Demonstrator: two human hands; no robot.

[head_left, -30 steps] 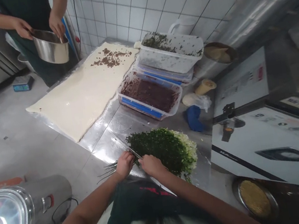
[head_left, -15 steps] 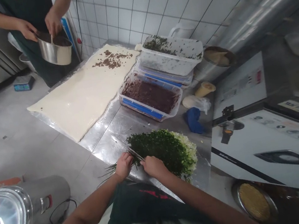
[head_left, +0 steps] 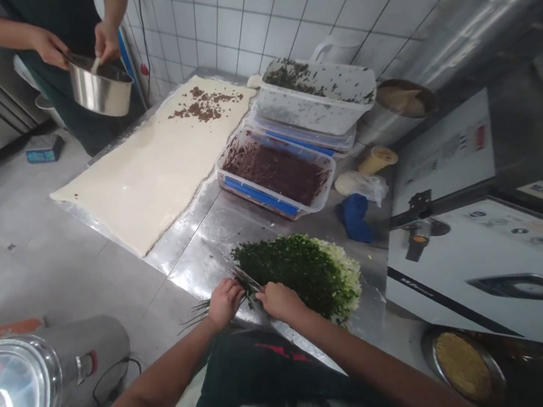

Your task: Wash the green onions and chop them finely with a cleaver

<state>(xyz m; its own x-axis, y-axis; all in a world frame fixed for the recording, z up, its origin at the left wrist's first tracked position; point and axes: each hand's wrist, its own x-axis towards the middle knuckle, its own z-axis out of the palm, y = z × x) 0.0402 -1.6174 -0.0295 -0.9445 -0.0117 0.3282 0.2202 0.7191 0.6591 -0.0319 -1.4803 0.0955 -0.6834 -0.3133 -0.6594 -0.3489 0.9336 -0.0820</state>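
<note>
Station viewed from head height, hands at lower centre. Person's left hand (head_left: 225, 303) is closed firmly around a bunch of long, thin green stalks (head_left: 199, 313), their tails projecting left of the fist. Right hand (head_left: 281, 300) is curled shut just beside it, apparently on a narrow steel knife (head_left: 246, 279), of which only the blade shows between the hands; the handle is hidden, so that hold cannot be fully confirmed. Both hands sit at the edge of a mound of finely chopped dark green and pale cut greens (head_left: 300, 279) on a stainless steel worktop (head_left: 200, 267). Assessed good practice: keep the bunch squeezed tight, fingertips tucked back from the edge, cuts short and even.

Upper centre, a flat cream dough sheet (head_left: 146, 174) bears scattered brown mince (head_left: 202, 104). Upper left, a co-worker's hand (head_left: 106, 41) grips a brushed steel pot (head_left: 102, 92).

Writing: a white printed panel (head_left: 494, 280) at lower right carries small text, illegible. A red marking on a dark apron (head_left: 282, 353) is likewise unreadable. No brand confirmed.
</note>
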